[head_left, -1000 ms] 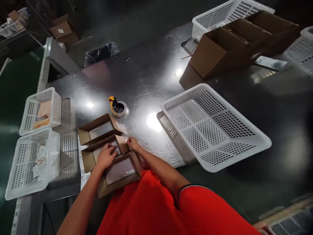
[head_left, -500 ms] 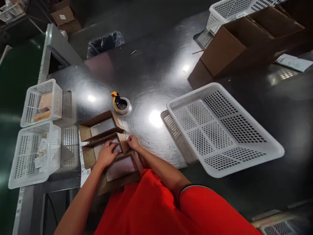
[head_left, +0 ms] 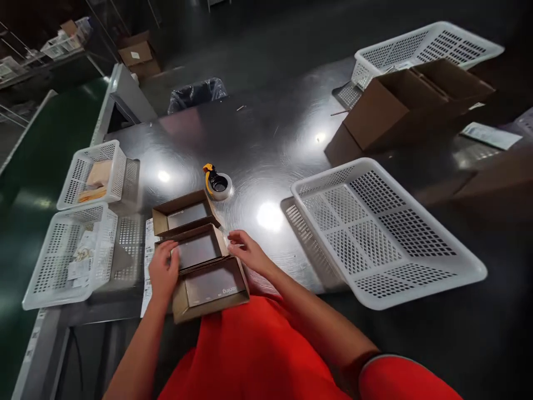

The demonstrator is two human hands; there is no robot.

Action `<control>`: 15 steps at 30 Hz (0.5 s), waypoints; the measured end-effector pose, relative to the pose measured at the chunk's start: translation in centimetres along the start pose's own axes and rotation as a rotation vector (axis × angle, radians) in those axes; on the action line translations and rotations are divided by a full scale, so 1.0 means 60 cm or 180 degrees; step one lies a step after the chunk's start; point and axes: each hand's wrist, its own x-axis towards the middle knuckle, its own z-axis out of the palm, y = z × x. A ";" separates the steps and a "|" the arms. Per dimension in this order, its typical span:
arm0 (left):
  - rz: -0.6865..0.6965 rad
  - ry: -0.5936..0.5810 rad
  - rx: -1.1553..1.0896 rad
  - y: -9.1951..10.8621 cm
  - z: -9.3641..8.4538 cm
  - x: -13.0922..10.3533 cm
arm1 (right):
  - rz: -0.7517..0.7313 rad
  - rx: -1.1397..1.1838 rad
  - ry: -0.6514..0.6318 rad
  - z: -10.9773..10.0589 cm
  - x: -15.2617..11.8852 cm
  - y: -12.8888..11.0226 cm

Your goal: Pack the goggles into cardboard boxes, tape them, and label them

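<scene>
Head view: at lower left of the frame, the middle open brown cardboard box [head_left: 221, 242], with a flat pale-grey item [head_left: 199, 251] inside, sits between two similar boxes. Our left hand [head_left: 163, 271] curves at its left end, thumb apart from the fingers; our right hand [head_left: 250, 254] is loosely spread near its right end. We do well to steady both ends lightly, keeping the thin walls unbent and the item flat. Our left hand hides the box's left corner; we cannot tell whether either hand's fingertips touch cardboard.
</scene>
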 end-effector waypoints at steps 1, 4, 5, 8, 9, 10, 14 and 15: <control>-0.0357 0.0200 -0.0134 -0.020 -0.012 -0.009 | -0.0058 -0.0073 -0.0019 0.003 -0.021 0.005; -0.1464 0.0081 -0.0719 -0.078 -0.020 -0.040 | 0.0184 -0.0266 0.0017 0.025 -0.063 0.038; -0.1649 -0.0159 -0.0897 -0.090 -0.013 -0.052 | 0.0359 -0.0266 0.0055 0.036 -0.068 0.052; -0.1727 -0.0895 -0.1453 -0.102 0.026 -0.092 | 0.0821 -0.0210 0.0359 0.062 -0.067 0.086; -0.1731 -0.1155 -0.1693 -0.099 0.039 -0.105 | 0.0898 -0.0191 0.0460 0.066 -0.066 0.092; -0.1738 -0.1367 -0.1903 -0.096 0.049 -0.116 | 0.0959 -0.0159 0.0505 0.065 -0.068 0.094; -0.1758 -0.1730 -0.2350 -0.097 0.048 -0.146 | 0.1136 0.0467 0.0072 0.018 -0.099 0.075; -0.1771 -0.1823 -0.2512 -0.105 0.040 -0.149 | 0.1145 0.0654 -0.0159 0.000 -0.110 0.068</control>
